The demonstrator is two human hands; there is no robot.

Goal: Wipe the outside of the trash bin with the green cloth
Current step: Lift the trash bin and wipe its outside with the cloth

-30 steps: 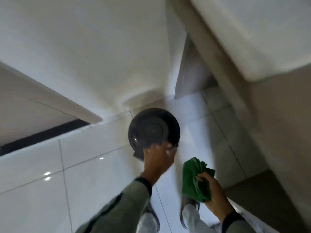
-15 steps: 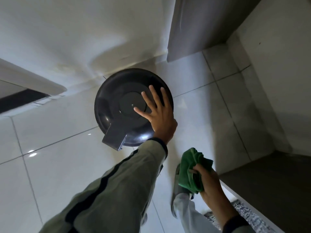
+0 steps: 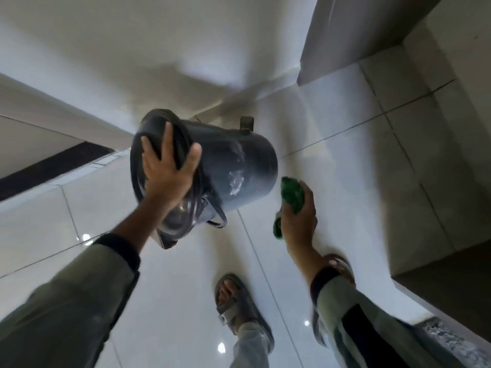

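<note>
A dark round trash bin (image 3: 236,166) with a lid is tipped over toward the left, its base pointing right and its side showing pale smudges. My left hand (image 3: 167,168) is spread over the lid end and grips it, holding the bin tilted above the floor. My right hand (image 3: 299,219) is closed around the bunched green cloth (image 3: 292,197), just right of the bin's base and a short gap away from it.
Glossy white floor tiles (image 3: 332,160) lie all around. A white wall (image 3: 132,49) rises behind the bin and a door frame (image 3: 345,35) stands at the back right. A dark step or ledge (image 3: 451,282) sits at the right. My sandalled feet (image 3: 239,301) are below the bin.
The bin has gone from upright with my left hand flat on its lid to tipped on its side. My right hand with the cloth has risen toward the bin's base.
</note>
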